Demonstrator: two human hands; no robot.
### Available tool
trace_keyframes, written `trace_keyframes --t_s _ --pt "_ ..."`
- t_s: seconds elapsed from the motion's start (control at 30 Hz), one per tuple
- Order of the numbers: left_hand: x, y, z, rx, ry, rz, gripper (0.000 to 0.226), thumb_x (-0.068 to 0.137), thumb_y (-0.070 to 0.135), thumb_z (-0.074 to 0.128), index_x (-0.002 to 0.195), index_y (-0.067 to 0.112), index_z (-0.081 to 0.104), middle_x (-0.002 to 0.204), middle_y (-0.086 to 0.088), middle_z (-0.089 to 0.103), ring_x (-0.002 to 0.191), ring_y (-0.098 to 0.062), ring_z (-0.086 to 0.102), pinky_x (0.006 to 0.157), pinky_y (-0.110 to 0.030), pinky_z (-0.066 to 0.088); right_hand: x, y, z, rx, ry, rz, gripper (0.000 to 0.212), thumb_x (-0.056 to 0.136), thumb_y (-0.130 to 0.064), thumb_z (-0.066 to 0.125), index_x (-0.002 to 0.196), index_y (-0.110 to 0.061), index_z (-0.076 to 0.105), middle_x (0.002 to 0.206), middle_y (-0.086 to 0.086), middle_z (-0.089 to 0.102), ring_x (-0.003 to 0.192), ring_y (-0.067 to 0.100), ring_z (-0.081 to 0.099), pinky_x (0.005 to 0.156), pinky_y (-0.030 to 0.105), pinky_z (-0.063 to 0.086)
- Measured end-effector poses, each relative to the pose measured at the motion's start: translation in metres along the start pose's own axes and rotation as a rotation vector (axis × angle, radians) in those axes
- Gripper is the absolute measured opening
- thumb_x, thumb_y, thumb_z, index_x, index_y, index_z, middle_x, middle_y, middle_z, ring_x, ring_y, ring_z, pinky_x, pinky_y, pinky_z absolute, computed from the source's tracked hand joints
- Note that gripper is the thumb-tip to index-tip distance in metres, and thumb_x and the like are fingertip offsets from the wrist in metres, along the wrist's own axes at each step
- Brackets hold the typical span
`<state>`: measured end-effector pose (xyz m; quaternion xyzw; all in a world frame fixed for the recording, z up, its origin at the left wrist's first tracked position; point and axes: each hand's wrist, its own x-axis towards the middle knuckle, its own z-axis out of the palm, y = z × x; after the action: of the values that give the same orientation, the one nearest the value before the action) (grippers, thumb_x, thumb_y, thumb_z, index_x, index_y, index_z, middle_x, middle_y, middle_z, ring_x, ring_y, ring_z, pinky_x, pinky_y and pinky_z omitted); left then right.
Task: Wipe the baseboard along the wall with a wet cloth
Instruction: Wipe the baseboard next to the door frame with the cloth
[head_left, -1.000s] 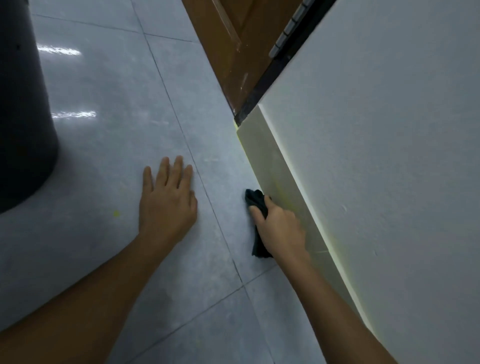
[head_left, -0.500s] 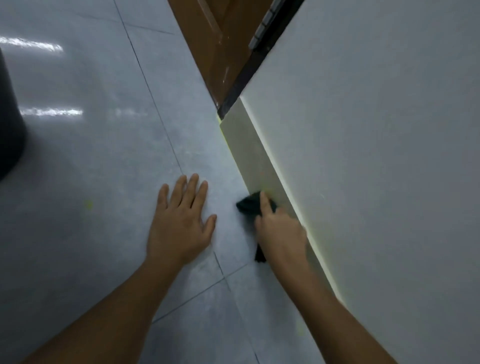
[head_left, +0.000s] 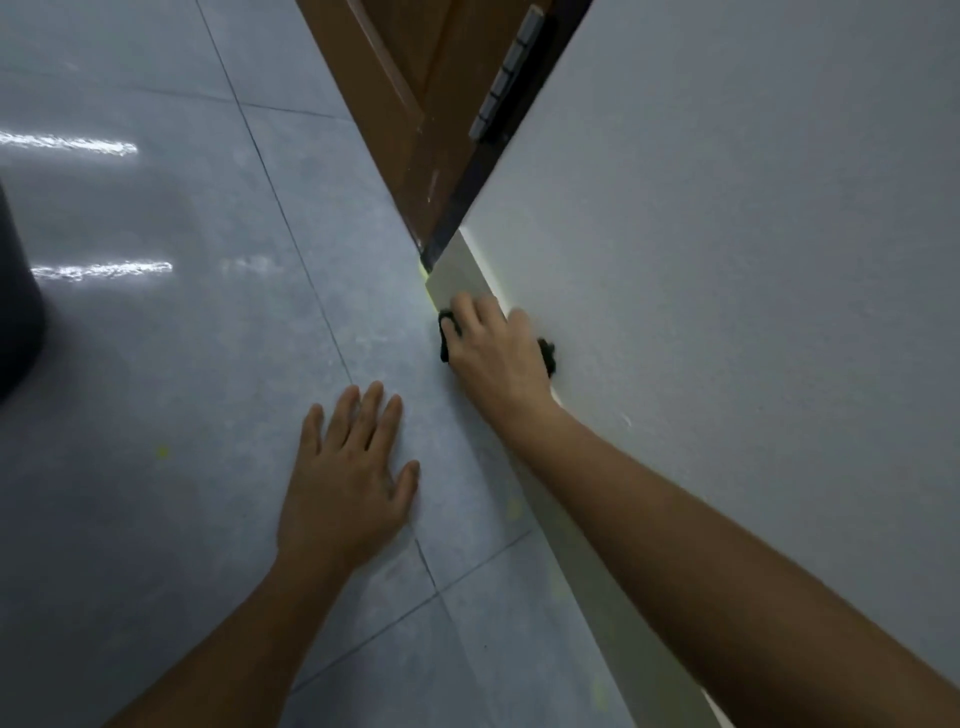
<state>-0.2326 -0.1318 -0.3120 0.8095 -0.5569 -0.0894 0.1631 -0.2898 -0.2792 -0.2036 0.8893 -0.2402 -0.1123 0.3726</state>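
Observation:
A pale baseboard runs along the foot of the white wall and ends at a dark door frame. My right hand presses a dark cloth flat against the baseboard close to that far end; only the cloth's edges show, to the left of my fingers and past my thumb. My left hand lies palm down on the grey tiled floor, fingers spread, holding nothing, a short way left of the baseboard.
A brown wooden door with a metal hinge stands past the baseboard's end. A dark round container sits at the left edge. Small yellowish specks dot the floor tiles.
My right hand has slid the cloth forward along the baseboard toward the door frame and now lies flatter against it. My left hand has stayed planted on the floor.

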Motion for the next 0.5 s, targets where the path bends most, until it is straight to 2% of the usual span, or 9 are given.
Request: trace_keyframes --t_s 0.07,0.13,0.23,0.33,0.43,0.5 --pt "0.000 0.003 0.000 -0.019 0.008 -0.002 0.069 0.087 0.049 0.035 0.144 0.010 0.046 0.151 -0.013 0.043 0.140 -0.032 0.040 0.114 -0.049 0.017 0.026 0.001 0.009 -0.087 -0.062 -0.056 0.021 0.091 -0.014 0.048 0.104 -0.020 0.065 0.108 -0.001 0.053 0.093 0.018 0.051 0.061 0.031 0.025" --pt "0.002 0.005 -0.003 -0.023 0.017 0.006 0.069 0.087 0.048 0.036 0.143 0.010 0.047 0.150 -0.014 0.044 0.139 -0.033 0.041 0.113 -0.049 0.018 0.023 -0.002 0.021 -0.060 -0.083 -0.042 0.031 0.095 -0.012 0.035 0.116 -0.016 0.059 0.115 0.001 0.048 0.100 0.020 0.047 0.065 0.032 0.027" --pt "0.002 -0.004 0.002 -0.004 0.006 0.015 0.068 0.087 0.047 0.036 0.142 0.010 0.049 0.149 -0.013 0.045 0.138 -0.033 0.043 0.113 -0.050 0.020 -0.029 -0.026 0.025 -0.068 -0.208 -0.107 0.043 0.091 -0.012 0.026 0.116 -0.017 0.061 0.115 0.003 0.047 0.096 0.021 0.046 0.063 0.034 0.027" --pt "0.002 -0.010 0.002 -0.007 -0.004 0.015 0.068 0.088 0.047 0.034 0.142 0.009 0.048 0.150 -0.014 0.044 0.138 -0.033 0.042 0.113 -0.050 0.020 -0.082 -0.024 0.019 -0.063 -0.341 -0.198 0.044 0.086 -0.007 0.029 0.110 -0.018 0.065 0.108 0.002 0.051 0.087 0.019 0.049 0.058 0.032 0.025" --pt "0.003 -0.008 -0.002 -0.049 0.019 0.003 0.067 0.089 0.046 0.032 0.142 0.008 0.048 0.150 -0.014 0.044 0.138 -0.033 0.042 0.113 -0.050 0.020 -0.057 0.005 -0.002 -0.124 -0.275 -0.178 0.040 0.082 -0.006 0.035 0.097 -0.022 0.069 0.101 -0.001 0.055 0.082 0.016 0.051 0.055 0.031 0.023" --pt "0.001 -0.006 -0.004 -0.067 0.022 -0.006 0.066 0.090 0.045 0.033 0.142 0.008 0.048 0.150 -0.014 0.044 0.139 -0.032 0.042 0.113 -0.050 0.020 -0.005 0.015 -0.010 -0.156 -0.172 -0.166 0.032 0.088 -0.009 0.040 0.103 -0.020 0.066 0.108 0.000 0.052 0.091 0.019 0.050 0.059 0.031 0.025"
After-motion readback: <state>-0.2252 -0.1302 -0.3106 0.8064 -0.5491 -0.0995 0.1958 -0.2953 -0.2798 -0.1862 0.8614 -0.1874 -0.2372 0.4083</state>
